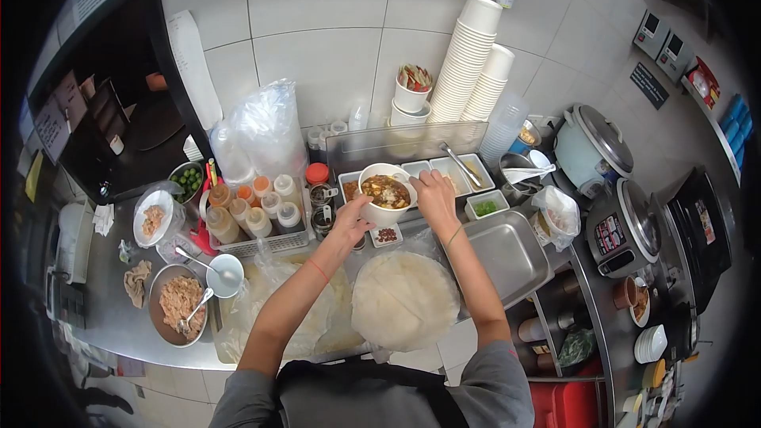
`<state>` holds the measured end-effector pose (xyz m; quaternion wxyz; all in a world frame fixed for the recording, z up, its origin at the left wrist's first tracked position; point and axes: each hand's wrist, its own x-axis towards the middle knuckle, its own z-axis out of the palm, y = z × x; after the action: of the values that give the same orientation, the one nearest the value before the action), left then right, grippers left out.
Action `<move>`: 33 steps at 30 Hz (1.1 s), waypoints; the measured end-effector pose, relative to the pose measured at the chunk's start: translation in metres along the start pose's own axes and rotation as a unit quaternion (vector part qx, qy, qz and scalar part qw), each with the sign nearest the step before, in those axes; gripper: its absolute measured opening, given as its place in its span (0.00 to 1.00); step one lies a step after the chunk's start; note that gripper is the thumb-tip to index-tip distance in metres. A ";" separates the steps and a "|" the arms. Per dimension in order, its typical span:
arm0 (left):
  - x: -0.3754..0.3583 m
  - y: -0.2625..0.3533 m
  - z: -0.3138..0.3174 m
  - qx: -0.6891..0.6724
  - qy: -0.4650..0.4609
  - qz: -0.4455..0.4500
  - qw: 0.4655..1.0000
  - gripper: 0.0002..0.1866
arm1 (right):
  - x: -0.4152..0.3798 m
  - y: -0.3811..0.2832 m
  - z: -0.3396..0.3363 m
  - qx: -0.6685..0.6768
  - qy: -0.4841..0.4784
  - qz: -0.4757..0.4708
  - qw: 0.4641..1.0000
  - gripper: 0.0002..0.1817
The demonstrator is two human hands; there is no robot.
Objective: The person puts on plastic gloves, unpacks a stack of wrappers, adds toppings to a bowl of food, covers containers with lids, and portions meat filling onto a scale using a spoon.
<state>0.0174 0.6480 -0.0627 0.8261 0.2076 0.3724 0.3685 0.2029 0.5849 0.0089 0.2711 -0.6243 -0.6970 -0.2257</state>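
A white paper bowl (394, 219) of dark brown soup with chunks and a pale topping is held up in front of the condiment trays. My left hand (353, 218) grips its lower left side, thumb near the rim and fingers against the wall. At the bowl's right rim, my right hand (434, 196) has its fingers bent together; whatever is between the fingertips is hidden. Behind that hand lie white condiment trays (468, 170), one with metal tongs (458, 162). A small dish of reddish-brown bits (387, 235) sits just below the bowl, and chopped green onion (485, 208) is to the right.
Round pale wrappers (405, 299) lie nearest me. To the left are a bowl of minced meat (182, 305), a white bowl with a spoon (225, 276) and squeeze bottles (258, 206). Stacked paper cups (468, 63) stand behind; a steel tray (503, 257) and rice cookers (594, 150) are right.
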 end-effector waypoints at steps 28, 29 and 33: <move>-0.004 -0.006 -0.006 -0.028 0.030 -0.004 0.999 0.26 | -0.001 0.016 -0.010 0.076 0.078 0.093 0.990 0.07; -0.003 -0.007 -0.006 -0.024 0.032 -0.007 0.999 0.26 | -0.001 0.001 -0.015 0.046 0.064 0.036 0.996 0.07; -0.009 -0.008 -0.009 -0.044 0.011 -0.003 0.999 0.27 | 0.001 -0.015 -0.017 0.060 0.049 -0.015 0.997 0.07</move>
<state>0.0104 0.6359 -0.0690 0.8315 0.1657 0.3655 0.3840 0.1894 0.5725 0.0229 0.3384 -0.5845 -0.7044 -0.2182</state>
